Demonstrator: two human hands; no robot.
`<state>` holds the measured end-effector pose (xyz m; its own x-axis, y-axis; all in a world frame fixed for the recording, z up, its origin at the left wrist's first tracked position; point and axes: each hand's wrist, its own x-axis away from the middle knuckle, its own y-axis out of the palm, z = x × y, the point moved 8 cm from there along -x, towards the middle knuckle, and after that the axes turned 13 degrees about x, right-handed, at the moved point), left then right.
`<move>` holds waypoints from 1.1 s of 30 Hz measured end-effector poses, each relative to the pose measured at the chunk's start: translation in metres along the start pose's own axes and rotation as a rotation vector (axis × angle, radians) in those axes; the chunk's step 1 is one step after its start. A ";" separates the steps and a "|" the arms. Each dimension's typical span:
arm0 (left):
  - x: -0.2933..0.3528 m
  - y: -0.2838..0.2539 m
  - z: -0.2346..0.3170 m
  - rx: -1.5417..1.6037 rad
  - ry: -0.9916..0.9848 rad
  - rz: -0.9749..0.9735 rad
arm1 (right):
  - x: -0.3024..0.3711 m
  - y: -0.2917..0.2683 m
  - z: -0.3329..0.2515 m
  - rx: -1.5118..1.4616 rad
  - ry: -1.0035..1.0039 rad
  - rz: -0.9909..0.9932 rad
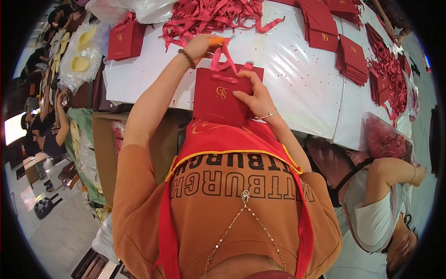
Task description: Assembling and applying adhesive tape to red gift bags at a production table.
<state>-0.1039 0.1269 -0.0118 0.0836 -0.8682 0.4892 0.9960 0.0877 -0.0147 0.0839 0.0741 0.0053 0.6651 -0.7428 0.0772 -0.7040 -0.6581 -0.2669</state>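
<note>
A dark red paper gift bag [223,104] with a gold emblem stands at the table's near edge, against my apron. My right hand [254,95] grips its right side, thumb on the front and fingers at the top edge. Above the bag, my left hand [200,49] is closed around a small tool with an orange handle [216,42] and a greyish tip; its exact kind is not clear. A pinkish-red ribbon [226,58] rises in a loop from the bag's top to the tool. Part of that ribbon lies across the bag's upper front.
A heap of red ribbons [209,18] covers the far middle of the white table [306,107]. Finished-looking red bags [126,41] stand far left; stacked bags [351,60] lie right. An open cardboard box [104,139] is below left. Another person's arm [390,176] shows at right.
</note>
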 end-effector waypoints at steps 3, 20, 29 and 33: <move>0.016 -0.023 -0.003 0.434 0.063 -0.133 | 0.003 -0.006 0.001 -0.207 0.030 0.096; 0.093 -0.123 -0.046 0.583 0.276 0.294 | -0.018 0.001 -0.007 -0.328 0.088 0.159; 0.091 -0.186 -0.049 -1.052 0.204 0.988 | -0.014 -0.010 0.024 0.014 0.086 0.192; 0.017 -0.096 -0.017 -0.877 0.358 0.615 | -0.009 -0.001 0.013 0.057 0.036 0.161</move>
<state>-0.1981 0.0955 -0.0166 0.4308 -0.8981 -0.0886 0.4477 0.2980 -0.8431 0.0818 0.0833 -0.0081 0.5351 -0.8424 0.0628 -0.7845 -0.5232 -0.3328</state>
